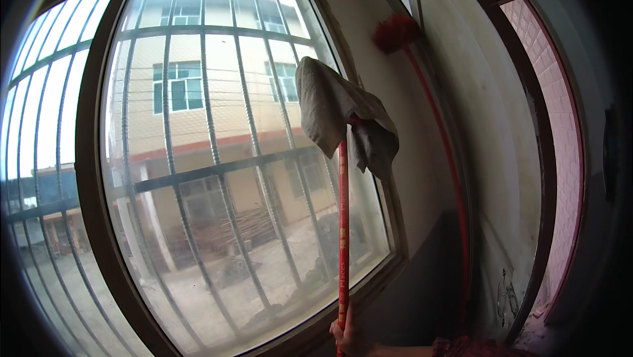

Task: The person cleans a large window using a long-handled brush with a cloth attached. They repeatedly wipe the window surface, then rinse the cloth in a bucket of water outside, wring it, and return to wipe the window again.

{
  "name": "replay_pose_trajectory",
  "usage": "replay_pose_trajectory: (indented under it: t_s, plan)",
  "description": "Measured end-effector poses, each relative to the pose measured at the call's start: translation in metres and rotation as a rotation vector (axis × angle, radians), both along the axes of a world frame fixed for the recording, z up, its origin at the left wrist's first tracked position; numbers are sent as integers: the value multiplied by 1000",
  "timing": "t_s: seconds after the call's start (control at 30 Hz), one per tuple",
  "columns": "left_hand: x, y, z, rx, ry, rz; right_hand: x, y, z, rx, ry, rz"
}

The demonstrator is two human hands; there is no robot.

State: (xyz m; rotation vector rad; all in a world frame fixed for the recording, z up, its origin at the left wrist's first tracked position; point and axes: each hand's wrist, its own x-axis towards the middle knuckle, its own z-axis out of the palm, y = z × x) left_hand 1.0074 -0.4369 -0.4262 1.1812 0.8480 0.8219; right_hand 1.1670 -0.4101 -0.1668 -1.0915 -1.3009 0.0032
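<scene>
One hand, which looks like my right hand (pixel 349 333), grips a red pole (pixel 343 238) low down, at the bottom of the view. The pole stands nearly upright and bears yellow writing. A grey cloth (pixel 324 102) hangs in folds over its top end, before the right part of the window pane (pixel 237 124); whether the cloth touches the glass I cannot tell. Part of a red crosspiece shows under the cloth. My left hand is out of view.
A red bristle duster (pixel 397 34) on a long red handle leans in the corner to the right. Metal bars (pixel 170 149) cross the window outside. The dark window frame (pixel 89 159) divides the panes. A dark-framed doorway (pixel 546 159) stands at the far right.
</scene>
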Motion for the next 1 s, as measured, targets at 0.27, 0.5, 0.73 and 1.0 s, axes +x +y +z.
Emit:
replay_pose_trajectory:
  t_s: [0.27,0.5,0.73,1.0]
  plan:
    - [-50,-39,-68,-100,84,16,-130,-99,-169,-361,687,570]
    - [-25,7,-11,362,20,-115,-39,2,73,-171,-97,213]
    - [32,50,277,588,-97,-533,-19,37,299,15,-242,363]
    - [-10,71,567,1357,-31,240,-28,31,201,-127,-213,233]
